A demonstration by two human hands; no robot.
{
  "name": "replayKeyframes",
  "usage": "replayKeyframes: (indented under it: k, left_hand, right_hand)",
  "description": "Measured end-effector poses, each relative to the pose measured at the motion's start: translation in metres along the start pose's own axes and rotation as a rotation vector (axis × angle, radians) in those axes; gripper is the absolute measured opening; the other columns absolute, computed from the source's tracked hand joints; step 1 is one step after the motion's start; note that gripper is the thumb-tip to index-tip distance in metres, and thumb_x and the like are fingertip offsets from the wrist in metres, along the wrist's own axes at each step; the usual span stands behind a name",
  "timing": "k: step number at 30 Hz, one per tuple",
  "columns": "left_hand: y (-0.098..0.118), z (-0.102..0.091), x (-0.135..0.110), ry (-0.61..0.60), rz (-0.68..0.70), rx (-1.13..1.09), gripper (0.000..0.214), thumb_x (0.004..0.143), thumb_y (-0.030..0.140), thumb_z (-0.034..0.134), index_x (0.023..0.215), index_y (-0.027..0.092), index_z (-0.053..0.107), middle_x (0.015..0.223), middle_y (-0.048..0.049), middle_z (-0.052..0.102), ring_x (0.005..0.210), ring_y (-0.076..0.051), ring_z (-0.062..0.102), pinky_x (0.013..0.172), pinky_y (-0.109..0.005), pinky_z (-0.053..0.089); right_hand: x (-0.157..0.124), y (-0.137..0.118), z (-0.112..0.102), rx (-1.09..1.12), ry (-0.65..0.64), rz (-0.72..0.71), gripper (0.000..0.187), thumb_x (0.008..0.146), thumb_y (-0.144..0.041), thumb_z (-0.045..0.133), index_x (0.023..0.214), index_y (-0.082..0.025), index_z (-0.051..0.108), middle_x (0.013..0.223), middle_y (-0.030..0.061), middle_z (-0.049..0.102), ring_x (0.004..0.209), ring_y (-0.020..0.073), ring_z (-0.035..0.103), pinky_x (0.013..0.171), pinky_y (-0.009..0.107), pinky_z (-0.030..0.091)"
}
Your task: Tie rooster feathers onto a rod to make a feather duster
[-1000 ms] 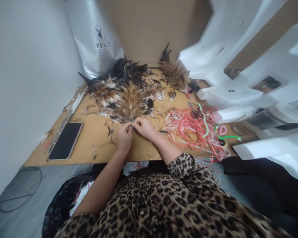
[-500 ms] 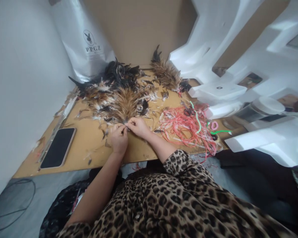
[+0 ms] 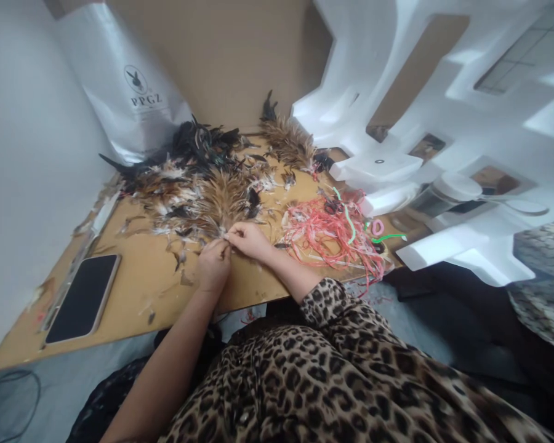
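Note:
Both my hands meet at the lower end of a bundle of brown feathers (image 3: 223, 197), near the front of the table. My left hand (image 3: 213, 261) is closed, its thumb and fingers pinched at the base of the bundle. My right hand (image 3: 249, 240) pinches the same spot from the right, fingertips close to the left ones. Whatever fine piece lies between the fingertips is too small to make out. Loose brown and white feathers (image 3: 166, 197) surround the bundle, and dark, glossy feathers (image 3: 203, 141) are heaped behind it.
Pink raffia-like strands (image 3: 323, 234) lie tangled to the right, beside white foam pieces (image 3: 397, 166). A phone (image 3: 84, 295) rests at the table's (image 3: 166, 307) left. A silver bag (image 3: 124, 86) stands behind, and a second brown feather bundle (image 3: 289, 141) lies at the back.
My view has shifted, so the table's things appear further left. Both hands stay pinched at the bundle's base, with the right fingers slightly higher above the left ones.

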State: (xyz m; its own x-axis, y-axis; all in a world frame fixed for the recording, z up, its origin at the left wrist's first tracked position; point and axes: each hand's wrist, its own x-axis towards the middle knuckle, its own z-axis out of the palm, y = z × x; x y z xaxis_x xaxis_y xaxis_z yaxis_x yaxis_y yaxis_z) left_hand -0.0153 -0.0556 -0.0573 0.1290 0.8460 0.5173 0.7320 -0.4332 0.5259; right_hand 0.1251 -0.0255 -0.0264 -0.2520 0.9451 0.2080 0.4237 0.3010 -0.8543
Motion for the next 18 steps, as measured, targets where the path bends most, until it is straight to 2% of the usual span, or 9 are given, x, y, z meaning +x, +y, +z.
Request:
replayKeyframes:
  k: [3, 6, 9, 10, 13, 16, 18]
  left_hand:
    - [-0.003, 0.002, -0.002, 0.037, -0.041, -0.044, 0.02, 0.085, 0.026, 0.05, 0.085, 0.02, 0.069, 0.089, -0.0083, 0.07, 0.086, -0.021, 0.064, 0.083, -0.033, 0.047]
    - [-0.003, 0.002, -0.003, 0.031, -0.056, -0.028, 0.021, 0.085, 0.027, 0.05, 0.088, 0.02, 0.069, 0.088, -0.0083, 0.071, 0.085, -0.022, 0.064, 0.081, -0.034, 0.047]
    - [-0.002, 0.002, -0.003, 0.022, -0.057, 0.004, 0.021, 0.086, 0.028, 0.049, 0.089, 0.02, 0.068, 0.089, -0.0083, 0.071, 0.086, -0.023, 0.064, 0.081, -0.034, 0.047]
    - [-0.002, 0.002, -0.003, 0.022, -0.058, 0.011, 0.022, 0.086, 0.028, 0.049, 0.089, 0.019, 0.068, 0.089, -0.0084, 0.071, 0.086, -0.023, 0.063, 0.081, -0.034, 0.047]
    - [-0.002, 0.002, -0.003, 0.04, -0.07, 0.011, 0.022, 0.086, 0.029, 0.048, 0.088, 0.019, 0.067, 0.088, -0.0084, 0.07, 0.085, -0.023, 0.063, 0.081, -0.033, 0.046]
    - [-0.004, 0.004, -0.003, 0.058, -0.093, -0.004, 0.02, 0.086, 0.03, 0.049, 0.087, 0.019, 0.066, 0.088, -0.0082, 0.07, 0.086, -0.023, 0.064, 0.081, -0.034, 0.047]
    - [-0.005, 0.004, -0.003, 0.059, -0.104, -0.001, 0.021, 0.085, 0.031, 0.049, 0.088, 0.019, 0.066, 0.089, -0.0083, 0.07, 0.087, -0.022, 0.064, 0.082, -0.033, 0.047]
  right_hand:
    - [-0.013, -0.012, -0.034, -0.136, -0.025, -0.064, 0.017, 0.081, -0.03, 0.057, 0.076, -0.017, 0.066, 0.068, 0.0, 0.062, 0.062, 0.011, 0.051, 0.06, 0.022, 0.033]
    - [-0.03, -0.014, -0.088, -0.323, 0.008, -0.052, 0.015, 0.081, -0.023, 0.055, 0.078, -0.017, 0.067, 0.076, 0.0034, 0.067, 0.068, 0.0134, 0.055, 0.065, 0.024, 0.036]
    - [-0.047, 0.0, -0.151, -0.526, 0.129, 0.113, 0.016, 0.08, -0.021, 0.054, 0.08, -0.017, 0.069, 0.079, 0.0053, 0.069, 0.071, 0.0151, 0.058, 0.067, 0.025, 0.037]
    - [-0.053, 0.008, -0.173, -0.629, 0.2, 0.195, 0.017, 0.079, -0.022, 0.054, 0.079, -0.017, 0.069, 0.078, 0.0063, 0.069, 0.07, 0.0158, 0.058, 0.066, 0.026, 0.037]
    - [-0.072, 0.032, -0.231, -0.815, 0.298, 0.384, 0.021, 0.078, -0.022, 0.052, 0.082, -0.015, 0.072, 0.082, 0.0096, 0.07, 0.072, 0.0171, 0.059, 0.065, 0.027, 0.037]
    - [-0.092, 0.05, -0.268, -0.859, 0.317, 0.621, 0.025, 0.078, -0.025, 0.051, 0.084, -0.014, 0.073, 0.077, 0.0113, 0.07, 0.07, 0.0182, 0.061, 0.063, 0.027, 0.038]
    - [-0.102, 0.056, -0.273, -0.87, 0.308, 0.744, 0.028, 0.079, -0.031, 0.051, 0.086, -0.015, 0.073, 0.076, 0.011, 0.071, 0.072, 0.0197, 0.062, 0.063, 0.028, 0.039]
